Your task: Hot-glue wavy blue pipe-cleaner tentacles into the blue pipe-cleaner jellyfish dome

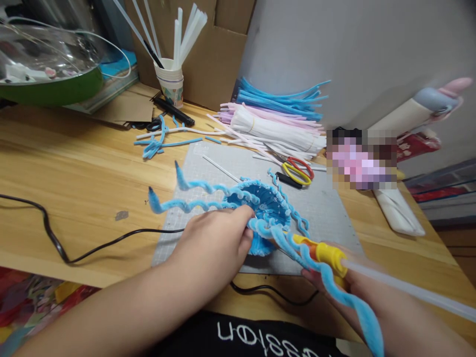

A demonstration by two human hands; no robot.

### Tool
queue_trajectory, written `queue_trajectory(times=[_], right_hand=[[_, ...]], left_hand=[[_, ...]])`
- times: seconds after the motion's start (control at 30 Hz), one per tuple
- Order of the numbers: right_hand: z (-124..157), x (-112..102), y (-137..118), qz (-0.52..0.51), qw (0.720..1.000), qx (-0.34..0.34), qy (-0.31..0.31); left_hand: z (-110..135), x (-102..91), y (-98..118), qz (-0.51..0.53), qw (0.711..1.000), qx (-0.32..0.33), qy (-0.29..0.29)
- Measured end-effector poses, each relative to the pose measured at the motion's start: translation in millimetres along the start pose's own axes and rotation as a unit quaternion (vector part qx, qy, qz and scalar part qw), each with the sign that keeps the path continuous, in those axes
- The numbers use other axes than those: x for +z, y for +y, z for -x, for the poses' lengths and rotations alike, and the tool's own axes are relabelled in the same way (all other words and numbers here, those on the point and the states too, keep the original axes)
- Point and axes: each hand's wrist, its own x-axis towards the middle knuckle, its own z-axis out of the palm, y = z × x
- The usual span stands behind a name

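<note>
My left hand [215, 238] is closed on a blue pipe-cleaner craft [260, 203], a small woven cup with several curly blue strands trailing left and right. My right hand [334, 277] is mostly hidden behind a yellow and orange glue gun [320, 252], which it grips with the nozzle at the craft's rim. A clear glue stick [409, 290] sticks out of the gun's back to the right. One curly blue strand [345, 297] drapes over my right hand. Both hands work above a grey cutting mat [327, 208].
Bundles of blue, pink and white pipe cleaners [275, 119] lie behind the mat beside red and yellow scissors [297, 171]. A paper cup of glue sticks [171, 82] stands before a cardboard box. A black cable [55, 238] crosses the wooden table. Green bowl [48, 84] far left.
</note>
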Motion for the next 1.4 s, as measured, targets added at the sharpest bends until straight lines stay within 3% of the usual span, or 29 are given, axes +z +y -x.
queue_trajectory(times=[0.57,1.4], right_hand=[[0,-1,0,-0.014,1.0,0.013,0.0],[1,-9,5,0.079,0.996,-0.043,-0.027]], left_hand=[[0,0.1,-1,0.011,1.0,0.008,0.002],[1,2.6,-2,-0.006,1.0,0.022,0.008]])
